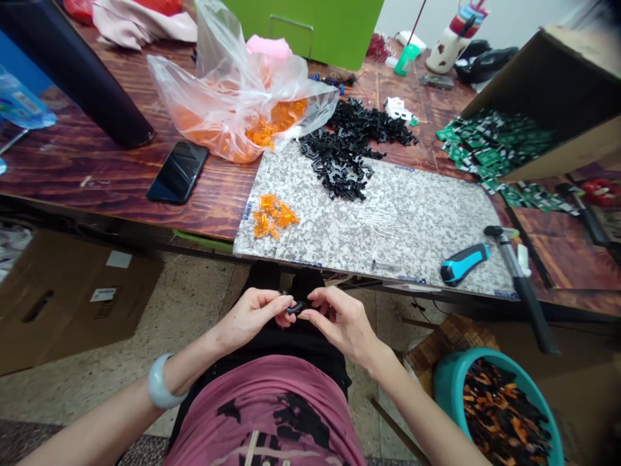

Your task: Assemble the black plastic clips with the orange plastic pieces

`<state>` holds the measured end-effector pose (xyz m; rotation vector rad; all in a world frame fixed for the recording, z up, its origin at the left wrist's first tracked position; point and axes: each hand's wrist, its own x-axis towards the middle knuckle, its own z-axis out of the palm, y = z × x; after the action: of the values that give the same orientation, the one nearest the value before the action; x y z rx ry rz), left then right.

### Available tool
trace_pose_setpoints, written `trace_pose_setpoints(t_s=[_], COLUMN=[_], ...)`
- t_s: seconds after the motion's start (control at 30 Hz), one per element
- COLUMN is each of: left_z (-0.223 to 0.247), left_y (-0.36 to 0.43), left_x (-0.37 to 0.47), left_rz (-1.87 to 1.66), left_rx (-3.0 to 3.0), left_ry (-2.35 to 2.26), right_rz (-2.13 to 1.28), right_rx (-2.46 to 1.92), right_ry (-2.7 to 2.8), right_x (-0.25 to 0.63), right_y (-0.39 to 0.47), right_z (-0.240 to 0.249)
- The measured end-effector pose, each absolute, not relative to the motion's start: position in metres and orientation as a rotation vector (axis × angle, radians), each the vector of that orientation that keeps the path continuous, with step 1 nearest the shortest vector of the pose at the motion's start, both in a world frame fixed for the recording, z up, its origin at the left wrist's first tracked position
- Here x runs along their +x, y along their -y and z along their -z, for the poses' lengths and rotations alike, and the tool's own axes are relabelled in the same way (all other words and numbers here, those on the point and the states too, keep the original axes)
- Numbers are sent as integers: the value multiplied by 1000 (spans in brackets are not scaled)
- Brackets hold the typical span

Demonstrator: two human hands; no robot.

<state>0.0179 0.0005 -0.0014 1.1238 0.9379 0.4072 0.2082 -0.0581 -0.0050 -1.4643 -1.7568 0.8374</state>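
Observation:
Over my lap, my left hand (264, 312) pinches a small black plastic part (295, 308) between thumb and fingers. Close on its other side is my right hand (339, 320), thumb and index finger apart around the part's right end; whether they touch it I cannot tell. In front of my hands lies a speckled grey board (427, 194) on the table edge. On it are a little heap of orange clear plastic pieces (274, 217), a large pile of black plastic parts (344, 149) and several thin metal pins (385, 220).
A plastic bag of orange pieces (228, 110) and a phone (178, 173) lie left. Rightward are a blue-black tool handle (466, 264), a hammer (521, 285) overhanging the edge, and a box spilling green circuit boards (490, 142). A teal bucket (449, 388) of black-orange parts stands below.

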Motion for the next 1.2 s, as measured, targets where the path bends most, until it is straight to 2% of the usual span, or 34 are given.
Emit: trace_pose_setpoints(t_s=[0.5,0.87,1.2], left_z=[6,12,9], left_y=[4,15,19], left_x=[12,18,27], left_rz=[-460,-629,-741], left_rx=[1219,1045,914], left_ry=[-964,-1038,-1091], right_rz=[-993,-305,-66], right_rx=[-1420,-1460,-1411], right_ry=[1630,1820,1867], right_x=[188,179,174], right_y=[57,57,56], right_z=[3,7,12])
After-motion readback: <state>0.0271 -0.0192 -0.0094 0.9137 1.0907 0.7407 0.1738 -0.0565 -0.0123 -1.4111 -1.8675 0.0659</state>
